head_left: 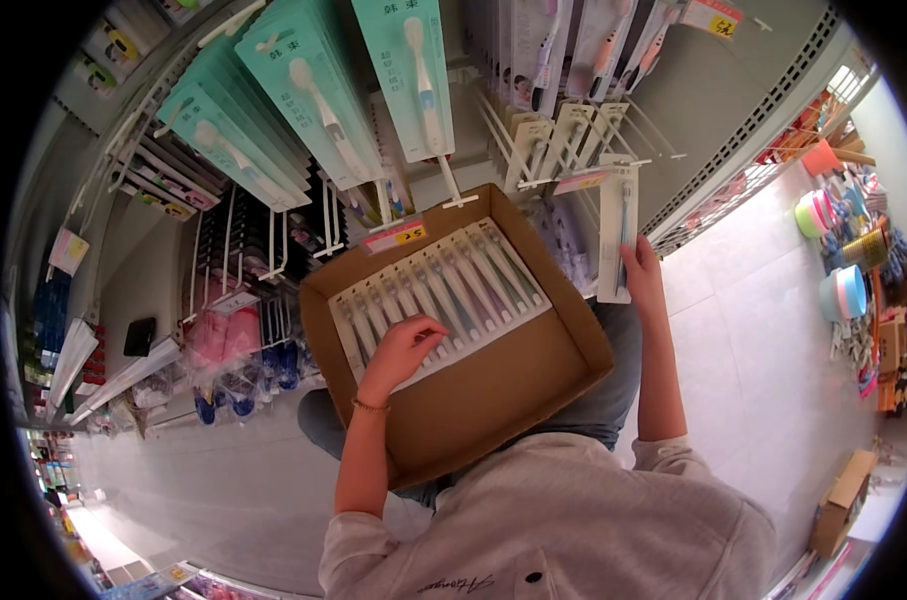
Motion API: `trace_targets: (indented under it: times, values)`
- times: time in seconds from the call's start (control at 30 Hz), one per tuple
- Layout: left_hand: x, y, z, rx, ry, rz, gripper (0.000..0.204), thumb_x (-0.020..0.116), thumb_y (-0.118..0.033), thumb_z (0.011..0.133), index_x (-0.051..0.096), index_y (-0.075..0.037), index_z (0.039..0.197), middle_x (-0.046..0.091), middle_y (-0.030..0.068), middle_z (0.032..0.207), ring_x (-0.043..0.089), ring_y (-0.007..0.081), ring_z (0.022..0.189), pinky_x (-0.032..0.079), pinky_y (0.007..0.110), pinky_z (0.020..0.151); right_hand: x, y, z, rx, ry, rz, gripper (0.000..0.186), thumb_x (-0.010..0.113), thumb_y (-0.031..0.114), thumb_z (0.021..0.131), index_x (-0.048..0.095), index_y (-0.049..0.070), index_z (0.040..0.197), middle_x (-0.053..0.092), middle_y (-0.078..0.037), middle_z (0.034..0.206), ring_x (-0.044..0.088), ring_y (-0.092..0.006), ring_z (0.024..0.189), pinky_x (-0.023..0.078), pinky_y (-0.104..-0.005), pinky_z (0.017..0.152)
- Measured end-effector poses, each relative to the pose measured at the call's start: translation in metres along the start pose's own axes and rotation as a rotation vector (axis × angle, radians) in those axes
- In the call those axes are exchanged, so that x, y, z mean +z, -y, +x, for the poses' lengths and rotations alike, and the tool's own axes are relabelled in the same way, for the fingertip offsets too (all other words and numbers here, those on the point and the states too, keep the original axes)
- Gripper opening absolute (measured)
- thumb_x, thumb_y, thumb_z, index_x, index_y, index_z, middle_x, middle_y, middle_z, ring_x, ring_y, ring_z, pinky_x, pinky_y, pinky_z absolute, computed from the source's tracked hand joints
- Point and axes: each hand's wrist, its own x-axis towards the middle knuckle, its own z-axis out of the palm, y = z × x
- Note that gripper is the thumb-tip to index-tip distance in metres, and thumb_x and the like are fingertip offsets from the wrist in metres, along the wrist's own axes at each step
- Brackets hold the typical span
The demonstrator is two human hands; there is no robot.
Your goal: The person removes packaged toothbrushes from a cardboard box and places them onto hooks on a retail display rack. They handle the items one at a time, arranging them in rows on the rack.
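A cardboard box (pixel 453 405) rests on my lap, holding a row of several slim pale toothbrush packs (pixel 473 280). My left hand (pixel 405 345) is over the left-middle of that row, fingers curled and pinched; whether they grip a pack is unclear. My right hand (pixel 641 270) grips an upright toothbrush pack (pixel 615 215) at the right, just beside the box, at the end of a white display hook.
Mint-green toothbrush packs (pixel 313 110) and other brushes (pixel 598 50) hang on hooks above. A dark phone (pixel 139 336) lies on the left shelf. Colourful cups (pixel 839 290) line the right-hand shelving, with a cardboard box (pixel 838 500) on the floor (pixel 723 370).
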Motion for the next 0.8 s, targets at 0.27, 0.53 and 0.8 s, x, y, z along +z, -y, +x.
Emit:
trace_targets:
  times: [0.27, 0.53, 0.8]
  values:
    - [0.005, 0.015, -0.004, 0.063, 0.066, 0.170, 0.017, 0.057, -0.011, 0.085, 0.062, -0.003, 0.099, 0.062, 0.0127, 0.094, 0.061, 0.0300, 0.084, 0.048, 0.037, 0.074, 0.025, -0.047, 0.061, -0.131, -0.197, -0.259, 0.040, 0.052, 0.023, 0.092, 0.049, -0.003, 0.122, 0.059, -0.011, 0.086, 0.053, -0.0160, 0.078, 0.043, -0.0300, 0.072]
    - [0.006, 0.005, 0.002, 0.055, 0.100, 0.269, 0.019, 0.055, -0.011, 0.085, 0.062, -0.005, 0.102, 0.062, 0.0132, 0.096, 0.060, 0.0293, 0.091, 0.047, 0.038, 0.080, 0.051, -0.023, 0.120, -0.119, -0.151, -0.358, 0.053, 0.054, 0.025, 0.088, 0.042, -0.003, 0.131, 0.056, -0.028, 0.114, 0.053, -0.0400, 0.111, 0.041, -0.0442, 0.093]
    - [0.006, 0.013, -0.010, 0.024, 0.077, 0.336, 0.026, 0.059, -0.012, 0.082, 0.059, -0.008, 0.108, 0.058, 0.0106, 0.104, 0.059, 0.0284, 0.093, 0.047, 0.038, 0.080, 0.088, 0.043, 0.026, -0.191, -0.103, -0.247, 0.042, 0.062, 0.024, 0.079, 0.055, 0.001, 0.113, 0.064, -0.019, 0.098, 0.062, -0.0343, 0.092, 0.047, -0.0401, 0.081]
